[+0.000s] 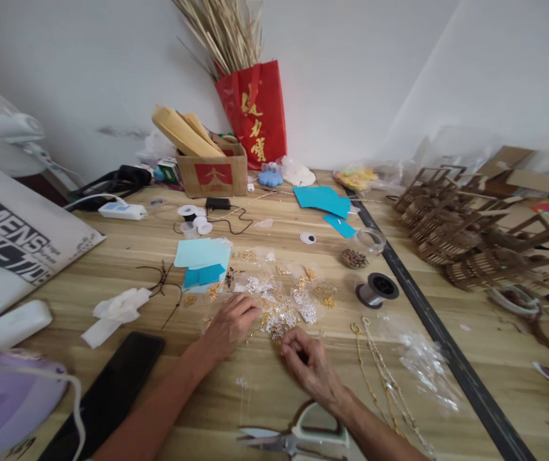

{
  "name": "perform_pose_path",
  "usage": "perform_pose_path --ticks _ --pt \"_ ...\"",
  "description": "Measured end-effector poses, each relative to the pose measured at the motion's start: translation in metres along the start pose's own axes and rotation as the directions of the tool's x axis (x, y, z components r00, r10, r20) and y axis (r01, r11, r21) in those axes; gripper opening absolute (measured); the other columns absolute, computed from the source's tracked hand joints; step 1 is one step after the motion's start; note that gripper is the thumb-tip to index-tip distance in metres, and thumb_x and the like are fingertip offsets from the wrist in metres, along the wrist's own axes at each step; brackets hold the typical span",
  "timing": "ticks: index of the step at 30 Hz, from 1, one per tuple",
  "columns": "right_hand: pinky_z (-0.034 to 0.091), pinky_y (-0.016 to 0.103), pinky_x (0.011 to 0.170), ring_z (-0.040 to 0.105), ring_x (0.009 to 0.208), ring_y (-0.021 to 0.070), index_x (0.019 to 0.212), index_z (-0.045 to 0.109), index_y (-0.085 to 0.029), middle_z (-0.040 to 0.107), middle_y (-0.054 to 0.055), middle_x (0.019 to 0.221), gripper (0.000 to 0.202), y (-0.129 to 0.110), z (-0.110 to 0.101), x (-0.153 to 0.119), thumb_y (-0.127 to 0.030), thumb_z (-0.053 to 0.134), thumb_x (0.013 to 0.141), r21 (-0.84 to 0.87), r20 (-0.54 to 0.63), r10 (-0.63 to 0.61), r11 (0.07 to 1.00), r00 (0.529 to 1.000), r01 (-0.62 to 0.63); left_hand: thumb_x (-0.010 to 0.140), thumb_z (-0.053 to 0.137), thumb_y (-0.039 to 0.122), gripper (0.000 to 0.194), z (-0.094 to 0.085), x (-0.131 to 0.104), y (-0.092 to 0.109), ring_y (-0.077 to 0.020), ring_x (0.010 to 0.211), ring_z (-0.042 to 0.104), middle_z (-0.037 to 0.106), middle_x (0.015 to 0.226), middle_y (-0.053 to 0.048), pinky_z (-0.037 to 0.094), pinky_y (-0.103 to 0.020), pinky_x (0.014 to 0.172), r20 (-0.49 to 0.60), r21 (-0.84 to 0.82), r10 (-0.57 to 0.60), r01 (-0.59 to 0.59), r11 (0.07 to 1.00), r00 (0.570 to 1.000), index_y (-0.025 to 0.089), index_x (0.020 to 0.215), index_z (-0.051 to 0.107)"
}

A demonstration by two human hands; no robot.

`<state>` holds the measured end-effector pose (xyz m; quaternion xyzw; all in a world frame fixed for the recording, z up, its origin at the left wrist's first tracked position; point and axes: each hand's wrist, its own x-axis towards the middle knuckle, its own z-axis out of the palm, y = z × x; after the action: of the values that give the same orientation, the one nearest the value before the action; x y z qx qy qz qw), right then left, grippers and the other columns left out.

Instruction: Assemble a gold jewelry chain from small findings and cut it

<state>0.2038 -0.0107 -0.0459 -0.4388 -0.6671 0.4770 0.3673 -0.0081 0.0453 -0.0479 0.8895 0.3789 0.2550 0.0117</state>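
Observation:
Small silver and gold charms (278, 320) lie in a loose pile on the wooden table in front of me. My left hand (230, 325) rests at the pile's left edge, palm down, with its fingers bent together; anything under the fingertips is hidden. At the near side of the pile, my right hand (307, 362) has thumb and fingertips drawn together in a pinch. What it holds, if anything, is too small to make out. Clear bags of silver pieces (305, 307) and gold pieces (326, 296) lie just beyond. White-handled scissors (319, 435) lie below my right hand.
Gold and silver chains (380, 365) and a wire spool (376, 290) lie right. A black phone (111, 390) and a purple iron (15, 397) are left. Blue cards (203, 256), a bead jar (355, 257), a cardboard box (214, 176) and brown wooden models (476, 230) stand farther back.

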Motion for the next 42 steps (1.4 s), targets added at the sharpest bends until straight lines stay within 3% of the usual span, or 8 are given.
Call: perform_pose_path --ticks 12,25,33,42 --pt "0.021 0.022 0.045 0.029 0.048 0.0087 0.077 0.049 -0.018 0.032 -0.008 0.054 0.016 -0.002 0.0 0.0 -0.027 0.048 0.09 0.009 0.012 0.014 1.0 1.0 -0.015 0.091 0.05 0.013 0.02 -0.002 0.003 0.002 -0.0187 0.083 0.048 0.055 0.081 -0.005 0.045 -0.032 0.076 0.033 0.028 -0.004 0.003 1.0 0.999 0.016 0.074 0.061" --pt "0.022 0.022 0.046 0.03 0.047 0.0087 0.077 0.05 -0.018 0.034 -0.008 0.053 0.016 0.001 0.001 -0.001 -0.027 0.048 0.091 0.0 0.005 0.022 1.0 1.0 -0.022 0.093 0.049 0.018 0.019 -0.001 0.002 0.001 -0.0186 0.088 0.05 0.056 0.086 -0.005 0.045 -0.034 0.081 0.044 -0.104 -0.05 0.055 0.993 0.998 0.016 0.078 0.061" --pt "0.022 0.022 0.046 0.03 0.048 0.0087 0.078 0.051 -0.018 0.034 -0.008 0.054 0.015 0.003 0.0 -0.001 -0.026 0.049 0.09 0.003 0.003 0.019 1.0 1.0 -0.019 0.088 0.055 0.013 0.015 -0.006 0.006 0.006 -0.0187 0.089 0.052 0.059 0.085 -0.005 0.046 -0.033 0.081 -0.033 -0.245 -0.077 0.067 0.967 0.996 0.016 0.075 0.062" --pt "0.022 0.022 0.046 0.031 0.049 0.0085 0.077 0.051 -0.018 0.035 -0.007 0.054 0.017 0.002 0.001 -0.001 -0.028 0.05 0.09 0.002 -0.002 0.02 1.0 1.0 -0.02 0.085 0.06 0.014 0.008 -0.011 0.008 0.014 -0.0209 0.098 0.049 0.058 0.089 -0.006 0.045 -0.037 0.088 0.072 -0.273 -0.031 0.049 0.961 0.997 0.018 0.08 0.066"
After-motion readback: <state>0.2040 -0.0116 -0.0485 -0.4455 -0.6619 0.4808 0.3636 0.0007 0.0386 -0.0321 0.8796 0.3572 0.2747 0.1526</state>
